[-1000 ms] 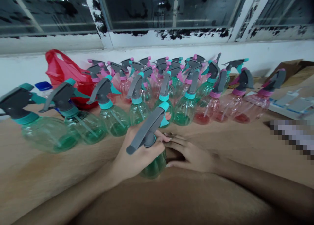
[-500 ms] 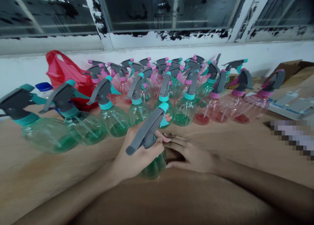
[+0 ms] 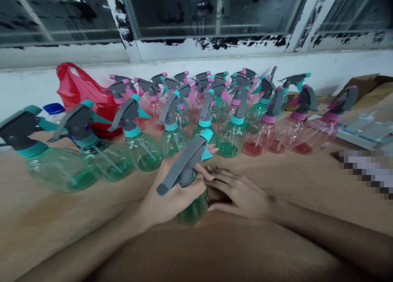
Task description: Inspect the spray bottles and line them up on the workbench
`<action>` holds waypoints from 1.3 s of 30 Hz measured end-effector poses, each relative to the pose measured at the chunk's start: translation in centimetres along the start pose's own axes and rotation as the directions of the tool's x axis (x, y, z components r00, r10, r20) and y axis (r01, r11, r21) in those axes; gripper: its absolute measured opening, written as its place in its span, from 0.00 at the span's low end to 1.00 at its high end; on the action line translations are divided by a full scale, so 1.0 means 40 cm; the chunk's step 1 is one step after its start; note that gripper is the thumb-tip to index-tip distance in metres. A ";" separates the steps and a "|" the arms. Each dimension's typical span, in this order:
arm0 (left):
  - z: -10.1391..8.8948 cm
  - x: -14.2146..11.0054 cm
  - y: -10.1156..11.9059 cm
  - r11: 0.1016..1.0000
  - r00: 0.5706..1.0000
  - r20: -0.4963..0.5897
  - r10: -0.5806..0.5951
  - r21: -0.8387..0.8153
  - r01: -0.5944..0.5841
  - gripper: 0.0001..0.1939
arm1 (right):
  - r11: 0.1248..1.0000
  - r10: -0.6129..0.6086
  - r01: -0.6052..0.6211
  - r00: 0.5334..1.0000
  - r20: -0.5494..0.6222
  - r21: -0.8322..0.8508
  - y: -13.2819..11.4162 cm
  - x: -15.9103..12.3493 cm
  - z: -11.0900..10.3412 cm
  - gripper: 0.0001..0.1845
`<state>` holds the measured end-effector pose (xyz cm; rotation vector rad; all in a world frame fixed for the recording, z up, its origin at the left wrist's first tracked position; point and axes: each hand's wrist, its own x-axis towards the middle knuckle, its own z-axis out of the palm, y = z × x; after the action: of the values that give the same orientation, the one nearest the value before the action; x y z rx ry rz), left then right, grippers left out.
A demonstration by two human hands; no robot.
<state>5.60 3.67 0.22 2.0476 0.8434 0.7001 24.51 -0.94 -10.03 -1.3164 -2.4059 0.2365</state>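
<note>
A green spray bottle (image 3: 194, 211) with a grey and teal trigger head stands tilted in front of me on the wooden table. My left hand (image 3: 176, 187) is closed around its neck, just under the sprayer, with some fingers reaching past it. My right hand (image 3: 238, 192) cups the right side of the bottle's body, thumb in front and fingers behind. Its fingertips are partly hidden by the left hand. Close behind them stand a green spray bottle (image 3: 231, 146) and a pink one (image 3: 254, 140), each with a little coloured liquid at the bottom.
Several more pink and green spray bottles crowd the back, before the white wall. Green ones (image 3: 61, 167) line the left. A red plastic bag (image 3: 89, 91) and a blue-capped bottle (image 3: 54, 109) sit back left. At right are a cardboard box (image 3: 368, 91) and a white tray (image 3: 353, 136).
Almost nothing differs. The held bottle's sprayer has shifted very slightly, and both hands keep their places on it.
</note>
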 end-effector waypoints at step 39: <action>0.008 -0.008 -0.026 0.994 0.998 -0.053 -0.029 0.103 0.035 0.08 | 0.990 0.092 -0.108 0.980 -0.175 -0.089 0.009 -0.006 0.015 0.25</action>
<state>5.30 3.77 -0.88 2.1108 0.9578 0.7066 24.67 -0.91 -10.76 -1.4414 -2.2364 0.0315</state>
